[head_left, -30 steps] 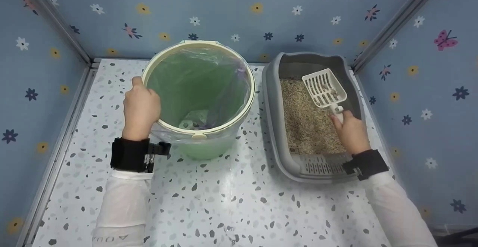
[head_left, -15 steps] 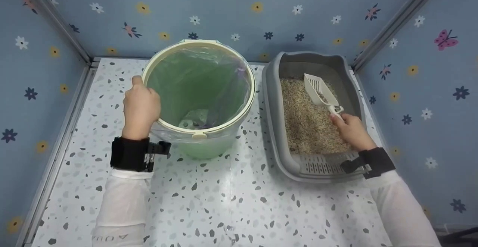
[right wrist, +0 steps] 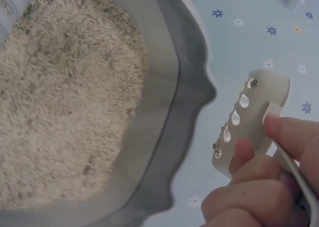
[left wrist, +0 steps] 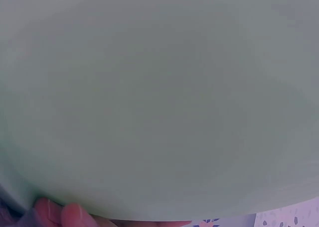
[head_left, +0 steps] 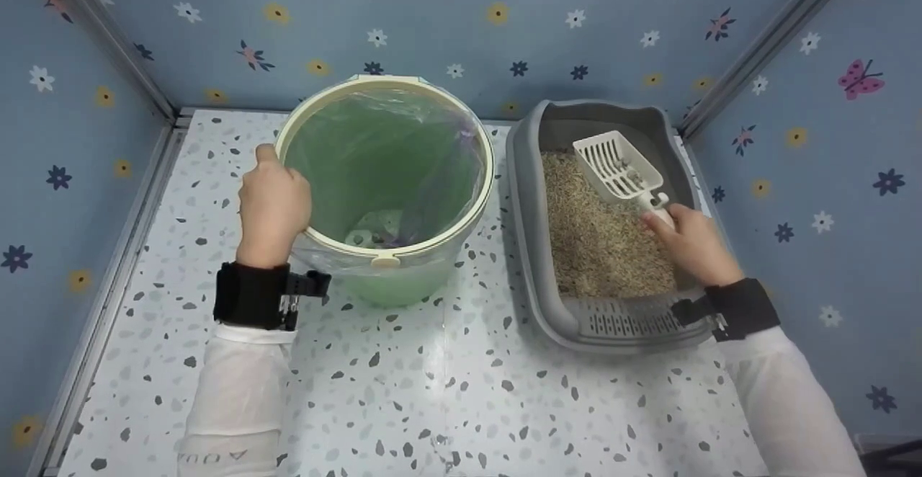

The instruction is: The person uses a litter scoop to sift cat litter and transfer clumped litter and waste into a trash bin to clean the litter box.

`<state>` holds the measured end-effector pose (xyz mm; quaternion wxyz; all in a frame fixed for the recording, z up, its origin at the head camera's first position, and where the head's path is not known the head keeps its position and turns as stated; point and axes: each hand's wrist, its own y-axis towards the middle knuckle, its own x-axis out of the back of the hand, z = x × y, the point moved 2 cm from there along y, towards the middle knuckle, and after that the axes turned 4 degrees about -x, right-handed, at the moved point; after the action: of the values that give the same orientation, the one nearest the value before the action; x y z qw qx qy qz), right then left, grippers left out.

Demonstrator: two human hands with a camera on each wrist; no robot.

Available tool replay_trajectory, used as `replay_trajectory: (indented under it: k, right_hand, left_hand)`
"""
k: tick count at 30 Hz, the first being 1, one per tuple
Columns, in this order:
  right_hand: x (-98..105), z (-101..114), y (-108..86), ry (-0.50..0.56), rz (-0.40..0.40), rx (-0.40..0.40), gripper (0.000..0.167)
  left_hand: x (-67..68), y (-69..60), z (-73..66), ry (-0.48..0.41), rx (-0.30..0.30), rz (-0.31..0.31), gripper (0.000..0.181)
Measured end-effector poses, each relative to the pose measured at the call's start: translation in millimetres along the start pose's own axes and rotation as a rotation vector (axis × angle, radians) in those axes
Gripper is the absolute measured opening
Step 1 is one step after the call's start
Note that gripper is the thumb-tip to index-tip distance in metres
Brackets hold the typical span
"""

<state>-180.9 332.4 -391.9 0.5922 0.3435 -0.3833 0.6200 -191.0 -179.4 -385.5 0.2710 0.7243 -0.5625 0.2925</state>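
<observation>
My left hand point(head_left: 274, 199) grips the left rim of a green bin point(head_left: 396, 288) lined with a clear plastic bag point(head_left: 446, 153). In the left wrist view the bin's pale wall point(left wrist: 159, 102) fills most of the frame, with fingertips point(left wrist: 75, 216) below it. My right hand point(head_left: 699, 246) holds a white slotted litter scoop point(head_left: 612, 166) by its handle, over the grey litter box point(head_left: 529, 246). A few small clumps point(head_left: 628, 173) lie in the scoop. Brown litter point(head_left: 598, 253) covers the box floor. In the right wrist view, bits cling at the scoop's slots point(right wrist: 256, 115).
The bin and box stand side by side on a white speckled floor point(head_left: 432, 390), a narrow gap between them. A blue flowered wall point(head_left: 432, 16) rises close behind both. Similar panels flank left and right. The box has a perforated front ledge point(head_left: 623, 318).
The scoop tilted onto its side half a second ago and is now flatter again, slots showing. My right hand has shifted slightly right. The left hand and bin stay put.
</observation>
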Motion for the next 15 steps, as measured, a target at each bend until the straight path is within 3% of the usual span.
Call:
replay_trajectory:
  k: [10,15]
  right_hand:
    - [24.6,65.9,5.9,-0.083,-0.016,0.086,0.040]
    - [33.7,111.9,14.7,-0.141,0.011,0.190,0.039]
  left_hand:
    - [-1.0,0.3,-0.4,-0.001,-0.002,-0.008,0.047]
    - [-1.1,0.6,0.7,0.007,0.004,-0.007,0.047]
